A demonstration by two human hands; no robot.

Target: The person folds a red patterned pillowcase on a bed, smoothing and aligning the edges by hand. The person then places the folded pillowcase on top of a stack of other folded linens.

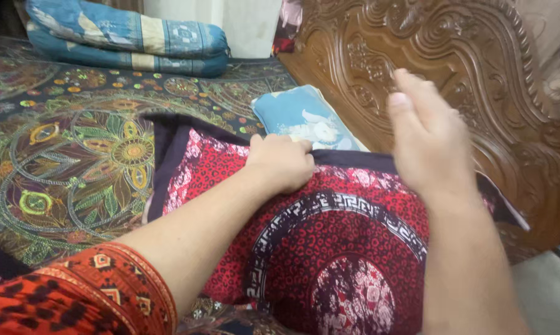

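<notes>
The left hand [283, 162] fingers are clenched on the red cloth's [348, 248] dark top edge; the right hand [426, 139] hovers released just above that edge.

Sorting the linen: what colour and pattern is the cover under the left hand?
Red cover, speckled, dark border and ring motif; head view.

The scene is lit softly and evenly, with no glare seen. Motion blur is shown on the right hand [426, 139], raised just beside the carved headboard [478, 74]. Sharper detail is kept left of the headboard, on the patterned bedspread [75, 149]; only faint shadows are cast there.
</notes>
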